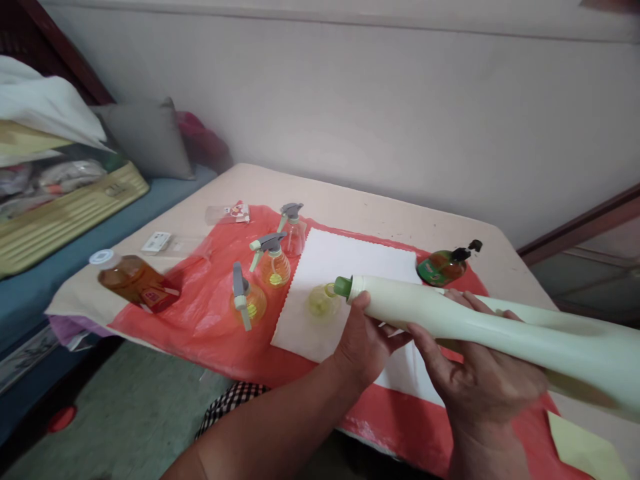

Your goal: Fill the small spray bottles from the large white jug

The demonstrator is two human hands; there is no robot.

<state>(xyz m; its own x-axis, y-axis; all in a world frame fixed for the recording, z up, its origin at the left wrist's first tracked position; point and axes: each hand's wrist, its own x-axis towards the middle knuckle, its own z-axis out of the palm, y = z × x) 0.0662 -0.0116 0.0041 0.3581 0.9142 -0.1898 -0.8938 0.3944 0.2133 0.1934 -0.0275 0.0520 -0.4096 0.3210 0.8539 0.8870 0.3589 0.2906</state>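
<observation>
A large pale green detergent-type jug (415, 307) lies nearly level in the air, its green spout (343, 287) pointing left. My left hand (367, 340) supports it close to the neck, fingers underneath and thumb at the side. Farther back, my right hand (480, 373) is wrapped round the handle part. Just below and left of the spout, a round see-through bottle (323, 303) without a spray head stands on a white sheet (300, 333). It looks yellowish-green inside; whether liquid is flowing cannot be made out.
Three trigger spray bottles (274, 263) stand left of the sheet on red plastic (200, 320). A white-capped amber bottle (135, 277) is at the far left, and a dark green-brown pump bottle (443, 265) at the right. Packaging (160, 243) lies behind; a yellow sheet (585, 443) is front right.
</observation>
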